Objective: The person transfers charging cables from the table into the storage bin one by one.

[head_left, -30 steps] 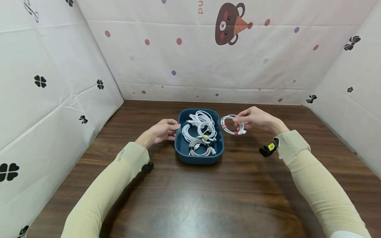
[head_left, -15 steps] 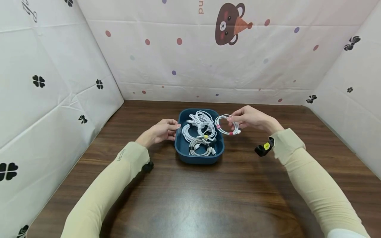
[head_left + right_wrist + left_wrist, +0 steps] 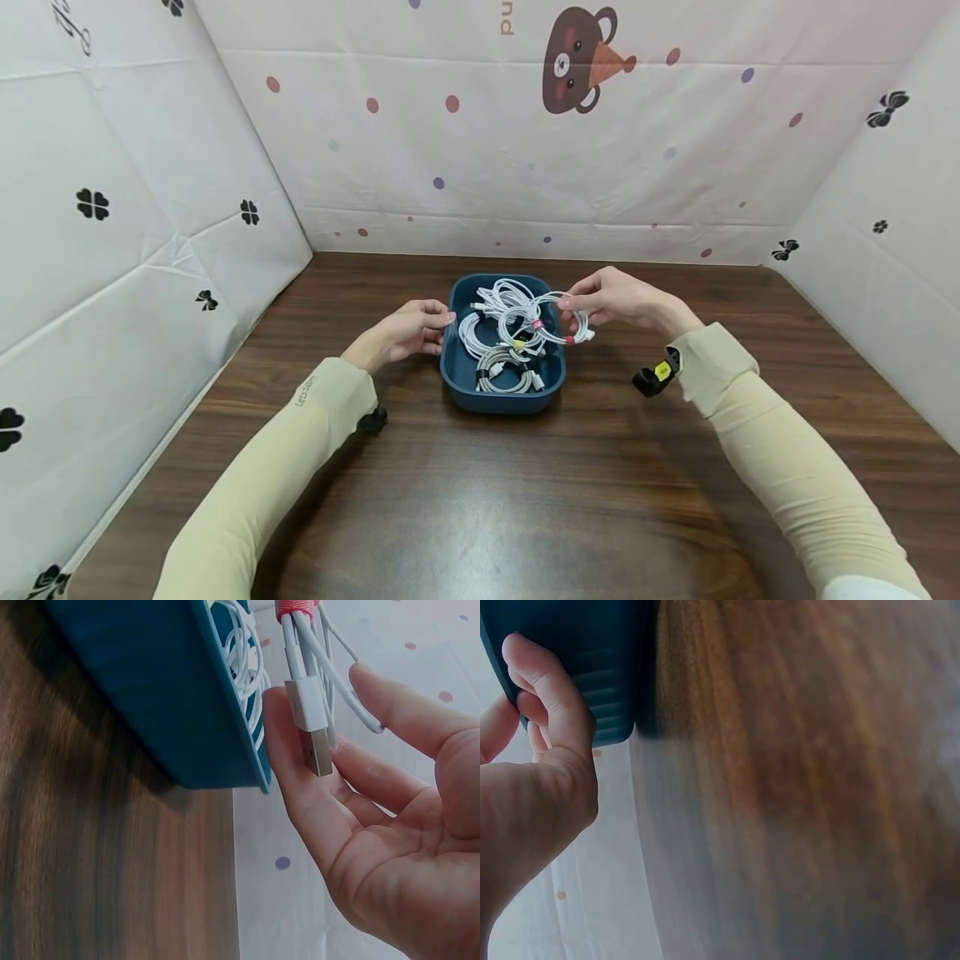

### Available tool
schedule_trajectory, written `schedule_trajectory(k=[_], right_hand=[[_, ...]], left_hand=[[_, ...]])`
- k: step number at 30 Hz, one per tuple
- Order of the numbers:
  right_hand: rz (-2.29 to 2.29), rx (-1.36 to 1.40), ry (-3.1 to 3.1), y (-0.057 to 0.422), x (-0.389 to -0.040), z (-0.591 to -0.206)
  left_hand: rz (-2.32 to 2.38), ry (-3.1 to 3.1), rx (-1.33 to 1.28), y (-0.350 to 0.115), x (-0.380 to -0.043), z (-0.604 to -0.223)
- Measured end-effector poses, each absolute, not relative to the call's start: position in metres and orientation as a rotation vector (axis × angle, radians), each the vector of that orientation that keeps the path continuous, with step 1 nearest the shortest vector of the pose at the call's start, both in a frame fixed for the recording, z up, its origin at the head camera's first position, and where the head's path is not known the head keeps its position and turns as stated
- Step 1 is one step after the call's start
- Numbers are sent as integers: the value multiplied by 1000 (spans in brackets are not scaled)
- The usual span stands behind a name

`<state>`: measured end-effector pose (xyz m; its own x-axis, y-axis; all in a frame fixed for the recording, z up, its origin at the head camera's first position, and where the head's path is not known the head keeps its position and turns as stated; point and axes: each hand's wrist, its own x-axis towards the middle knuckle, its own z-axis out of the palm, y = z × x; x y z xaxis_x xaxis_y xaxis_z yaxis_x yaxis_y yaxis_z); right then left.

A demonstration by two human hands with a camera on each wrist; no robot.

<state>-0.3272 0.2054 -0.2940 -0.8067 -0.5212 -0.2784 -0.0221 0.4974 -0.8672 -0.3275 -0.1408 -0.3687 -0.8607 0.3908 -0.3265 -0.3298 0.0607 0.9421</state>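
Observation:
A coiled white USB cable with red ties is pinched between the thumb and fingers of my right hand. The coil hangs across the right rim of a dark blue plastic bin, over the cables inside. Its USB plug points toward the palm in the right wrist view. My left hand holds the bin's left rim, its thumb at the edge and curled fingers against the outer wall. Inside the bin lie several coiled cables: white ones and a greyish one with a black tie.
The bin stands on a brown wooden table. A patterned white cloth wall rises behind the table, with more cloth walls at the left and right. A black wrist strap hangs beside the right sleeve.
My right hand has moved left with the white USB cable, from beside the bin to over its right rim. The left hand and the bin have stayed in place.

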Motion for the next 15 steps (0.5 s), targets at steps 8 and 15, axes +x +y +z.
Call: schedule_trajectory(k=[8,15], right_hand=[[-1263,-464,2229,194,-323,-292],[-1239,-505,2217,184,-318,-288]], left_hand=[[1851,1842,54,-141,-326,-367],[1849,1835,58,-142,-325,-367]])
